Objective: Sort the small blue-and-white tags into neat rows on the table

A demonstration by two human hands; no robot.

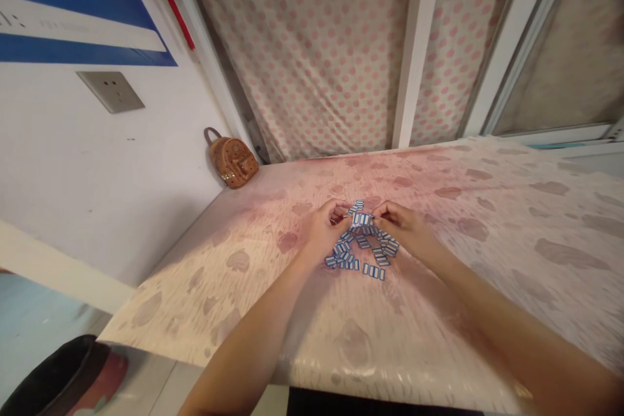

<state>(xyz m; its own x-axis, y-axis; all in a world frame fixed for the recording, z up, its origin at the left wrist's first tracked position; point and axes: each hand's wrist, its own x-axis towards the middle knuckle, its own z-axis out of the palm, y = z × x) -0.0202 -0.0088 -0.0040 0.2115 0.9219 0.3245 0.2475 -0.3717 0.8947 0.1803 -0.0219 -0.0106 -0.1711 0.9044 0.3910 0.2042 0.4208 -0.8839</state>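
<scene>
A loose pile of small flat blue-and-white striped pieces (344, 248) lies on the patterned tablecloth in front of me. Just over the far side of the pile, one striped piece (361, 219) is held between my two hands. My left hand (331, 224) pinches its left end, with fingers curled and the thumb toward the piece. On the other end, the fingertips of my right hand (397, 222) are closed. The exact kind of these pieces is too small to make out. A short row of them (374, 272) lies at the near right side of the pile.
A small brown backpack-shaped bag (234, 161) stands at the table's far left corner against the wall. Below the table's left edge is a dark-rimmed bin (73, 370). A dotted curtain (316, 58) hangs behind the table (351, 344). A socket (111, 91) is on the wall.
</scene>
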